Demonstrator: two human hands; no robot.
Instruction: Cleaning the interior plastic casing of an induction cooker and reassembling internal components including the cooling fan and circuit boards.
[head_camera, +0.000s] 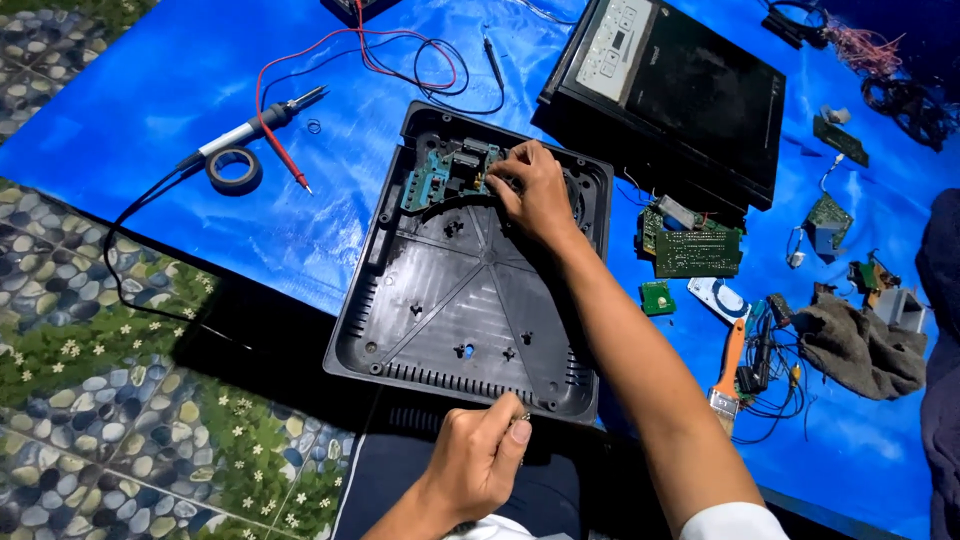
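1. Reaching across the black plastic casing (455, 300), the right hand (530, 190) lay at the casing's far end, its fingers curled down onto the green circuit board (445, 178) seated there.
2. That board sat in the casing's far-left corner, its long side running along the far wall; it lay just to the left of the right hand's fingertips, touching them.
3. The right hand was clearly the nearer one to the board; its forearm ran in a long diagonal from the casing's near-right corner up to the far end, wrist bent slightly down.
4. Whether the right fingers pinched a part or only pressed on the board, I could not tell; they were bent and close together.
5. The left hand (480, 455) hovered at the casing's near rim, closed in a loose fist, thumb and forefinger pinched on something small and metallic, too tiny to name.
6. Beyond the casing's left side lay a soldering iron (255, 125), a roll of black tape (233, 168) and a red probe lead (285, 150); to its right, loose green boards (697, 252) and a paintbrush (727, 375).
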